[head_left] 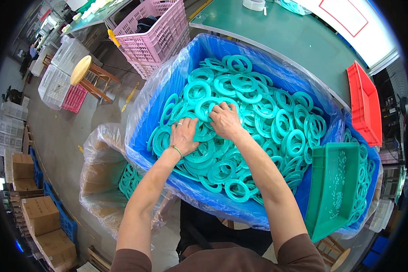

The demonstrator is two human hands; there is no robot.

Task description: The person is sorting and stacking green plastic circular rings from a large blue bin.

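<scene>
A large blue bin [254, 59], lined with clear plastic, stands before me, heaped with flat teal plastic rings [236, 190]. My left hand [183, 137] lies on the rings at the left of the heap, fingers apart and thumb out, holding none that I can make out. Just to its right, my right hand [225, 121] curls its fingers over the edge of a teal ring [199, 109] on top of the pile. The undersides of both hands are hidden. Both forearms reach in over the bin's near edge.
A green tray [312, 195] with small white bits sits at the right, over another blue bin of rings. A red tray [365, 106] rests by the green table [267, 27]. At left are a plastic-lined carton [97, 177], pink crates [152, 41] and a wooden stool [80, 70].
</scene>
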